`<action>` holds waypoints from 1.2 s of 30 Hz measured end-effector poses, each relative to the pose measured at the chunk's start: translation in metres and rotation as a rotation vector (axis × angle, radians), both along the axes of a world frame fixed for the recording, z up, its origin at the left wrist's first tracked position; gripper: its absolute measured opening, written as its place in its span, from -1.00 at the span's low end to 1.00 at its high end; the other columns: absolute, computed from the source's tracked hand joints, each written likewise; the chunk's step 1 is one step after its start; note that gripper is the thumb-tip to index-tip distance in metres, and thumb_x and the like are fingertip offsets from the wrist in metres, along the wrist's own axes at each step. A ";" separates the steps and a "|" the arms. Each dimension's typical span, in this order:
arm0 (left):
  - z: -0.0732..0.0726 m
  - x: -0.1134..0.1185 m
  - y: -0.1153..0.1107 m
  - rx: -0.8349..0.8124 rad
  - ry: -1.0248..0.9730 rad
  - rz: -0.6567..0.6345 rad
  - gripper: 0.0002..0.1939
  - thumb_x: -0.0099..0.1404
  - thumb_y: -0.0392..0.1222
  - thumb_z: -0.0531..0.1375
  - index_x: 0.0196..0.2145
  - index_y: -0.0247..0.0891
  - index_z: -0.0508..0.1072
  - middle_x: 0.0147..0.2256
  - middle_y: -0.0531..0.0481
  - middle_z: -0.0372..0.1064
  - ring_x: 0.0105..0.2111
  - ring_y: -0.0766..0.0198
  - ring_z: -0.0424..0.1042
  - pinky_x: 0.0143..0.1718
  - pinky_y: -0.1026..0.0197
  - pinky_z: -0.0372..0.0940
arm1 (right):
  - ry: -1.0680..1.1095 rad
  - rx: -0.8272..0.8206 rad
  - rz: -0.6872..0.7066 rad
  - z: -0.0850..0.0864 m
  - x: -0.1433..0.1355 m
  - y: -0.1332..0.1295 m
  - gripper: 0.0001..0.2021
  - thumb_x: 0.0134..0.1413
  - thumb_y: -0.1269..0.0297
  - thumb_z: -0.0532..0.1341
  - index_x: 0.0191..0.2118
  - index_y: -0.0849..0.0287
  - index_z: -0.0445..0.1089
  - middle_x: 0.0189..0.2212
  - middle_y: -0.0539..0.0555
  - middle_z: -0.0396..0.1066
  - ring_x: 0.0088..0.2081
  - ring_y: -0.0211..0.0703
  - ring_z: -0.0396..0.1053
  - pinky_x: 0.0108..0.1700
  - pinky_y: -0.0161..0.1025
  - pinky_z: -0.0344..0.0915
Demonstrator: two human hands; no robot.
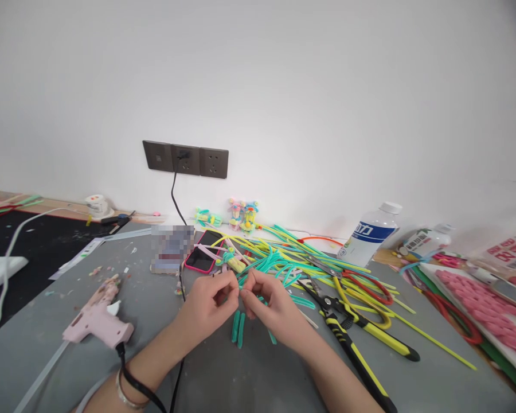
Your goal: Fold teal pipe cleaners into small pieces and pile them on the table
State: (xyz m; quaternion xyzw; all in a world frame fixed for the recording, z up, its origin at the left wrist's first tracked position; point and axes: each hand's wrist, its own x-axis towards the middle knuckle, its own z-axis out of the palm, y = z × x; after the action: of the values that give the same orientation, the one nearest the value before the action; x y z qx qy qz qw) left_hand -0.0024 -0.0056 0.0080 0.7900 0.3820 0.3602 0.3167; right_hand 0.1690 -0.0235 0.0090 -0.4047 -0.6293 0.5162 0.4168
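Note:
My left hand (212,298) and my right hand (273,304) meet fingertip to fingertip above the middle of the grey table. Both are closed in a pinch. Whatever lies between the fingers is too small or hidden to make out. Just below them, short teal pipe cleaner pieces (238,330) lie on the table. Behind my right hand is a heap of bent teal pipe cleaners (272,261). A small yellow and teal pipe cleaner figure (233,261) rests behind my fingertips. To the right lie black and yellow pliers (341,330), their handles spread.
A pink glue gun (97,327) with a black cord lies left. Behind are a phone (203,252), small pipe cleaner figures (243,214) and long yellow pipe cleaners (434,339). A white bottle (367,235) stands back right. Pink braided material (485,310) lies far right.

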 end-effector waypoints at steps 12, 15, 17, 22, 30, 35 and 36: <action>-0.006 -0.003 0.001 0.249 0.053 0.064 -0.82 0.41 -0.29 0.04 -0.39 -0.22 0.32 -0.50 0.11 0.22 -0.52 0.33 0.26 -0.45 0.30 0.10 | 0.149 -0.034 0.028 0.001 0.002 0.003 -0.63 0.19 -0.04 0.27 -0.43 0.13 0.26 -0.61 -0.07 0.33 -0.53 -0.26 0.29 -0.39 -0.29 0.26; -0.003 -0.002 0.005 0.187 0.002 0.064 -0.80 0.40 -0.26 0.07 -0.40 -0.24 0.38 -0.49 0.09 0.21 -0.50 0.31 0.25 -0.46 0.29 0.09 | 0.129 -0.016 -0.008 0.002 0.004 0.006 -0.60 0.16 -0.10 0.28 -0.42 0.15 0.30 -0.57 -0.04 0.36 -0.49 -0.25 0.31 -0.36 -0.29 0.26; -0.003 -0.002 0.008 0.116 -0.035 0.055 -0.78 0.40 -0.23 0.09 -0.39 -0.25 0.44 -0.47 0.07 0.21 -0.52 0.32 0.23 -0.49 0.28 0.08 | 0.104 -0.015 -0.019 0.003 0.006 0.007 -0.58 0.14 -0.13 0.28 -0.42 0.16 0.33 -0.55 -0.03 0.36 -0.48 -0.24 0.31 -0.36 -0.28 0.26; -0.004 -0.002 0.010 -0.050 -0.130 0.052 -0.75 0.36 -0.14 0.12 -0.40 -0.27 0.51 -0.45 0.03 0.22 -0.51 0.32 0.23 -0.50 0.27 0.09 | 0.101 -0.055 -0.022 0.004 0.009 0.009 -0.59 0.13 -0.14 0.28 -0.41 0.16 0.35 -0.57 -0.04 0.34 -0.50 -0.26 0.27 -0.36 -0.28 0.27; 0.001 0.001 0.008 -0.457 -0.288 -0.025 -0.71 0.28 0.03 0.20 -0.42 -0.26 0.38 -0.61 0.18 0.15 -0.67 0.42 0.13 -0.61 0.33 0.11 | 0.126 -0.084 -0.022 0.002 0.011 0.011 -0.62 0.10 -0.10 0.32 -0.39 0.15 0.35 -0.57 -0.05 0.35 -0.51 -0.26 0.27 -0.38 -0.28 0.27; -0.002 0.000 0.008 -0.520 -0.356 -0.086 -0.67 0.31 0.06 0.20 -0.43 -0.25 0.33 -0.58 0.17 0.23 -0.68 0.45 0.15 -0.61 0.35 0.13 | 0.124 -0.098 -0.013 0.005 0.010 0.009 -0.60 0.09 -0.11 0.32 -0.40 0.16 0.35 -0.56 -0.05 0.34 -0.50 -0.27 0.27 -0.37 -0.29 0.27; -0.002 0.000 0.008 -0.518 -0.356 -0.088 -0.68 0.31 0.05 0.19 -0.43 -0.25 0.32 -0.58 0.17 0.22 -0.67 0.45 0.16 -0.60 0.35 0.13 | 0.120 -0.103 -0.009 0.005 0.009 0.009 -0.59 0.07 -0.12 0.32 -0.41 0.16 0.34 -0.57 -0.05 0.34 -0.51 -0.27 0.27 -0.38 -0.29 0.27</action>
State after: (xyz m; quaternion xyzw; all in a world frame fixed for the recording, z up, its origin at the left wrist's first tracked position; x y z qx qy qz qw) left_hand -0.0022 0.0022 0.0061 0.6235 0.3648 0.3696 0.5844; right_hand 0.1783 -0.0146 0.0139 -0.3968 -0.5739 0.5695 0.4346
